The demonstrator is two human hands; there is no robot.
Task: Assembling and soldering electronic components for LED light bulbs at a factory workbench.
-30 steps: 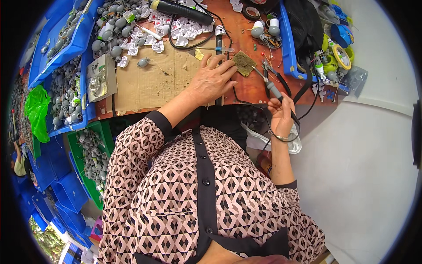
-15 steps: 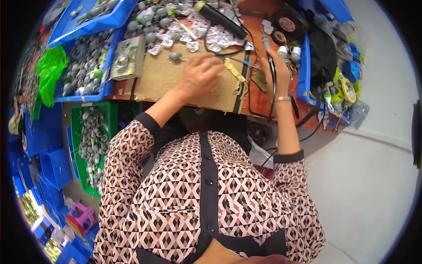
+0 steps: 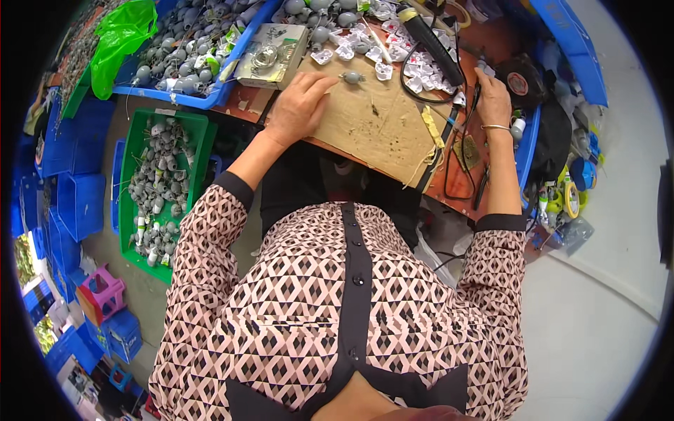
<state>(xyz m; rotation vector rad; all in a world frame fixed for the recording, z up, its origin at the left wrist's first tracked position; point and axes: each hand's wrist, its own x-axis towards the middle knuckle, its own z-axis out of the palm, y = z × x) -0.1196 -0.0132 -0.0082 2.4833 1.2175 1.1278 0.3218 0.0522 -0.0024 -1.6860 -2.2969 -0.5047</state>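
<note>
My left hand (image 3: 302,105) rests at the left edge of a brown cardboard sheet (image 3: 379,133), fingers loosely bent and nothing seen in them. Just beyond its fingertips lies a small grey rounded part (image 3: 352,77) with short leads. At the far right of the bench, my right hand (image 3: 493,99) is closed, its fingertips around a small greyish piece (image 3: 484,68) that they mostly cover. A black cord (image 3: 463,130) runs beside this hand. Between the hands lie a yellow strip (image 3: 432,126) and a black cylindrical tool (image 3: 430,45).
White plastic pieces (image 3: 427,72) are scattered at the back. A pale box with wire coils (image 3: 270,56) stands left, next to a blue bin (image 3: 203,100) of grey parts. Lower left is a green crate (image 3: 126,210). Another blue bin (image 3: 528,158) stands right.
My view has shifted, so the bench sits further right. My left hand has moved to the cardboard's left edge, away from the middle. My right hand stays at the right side, farther back.
</note>
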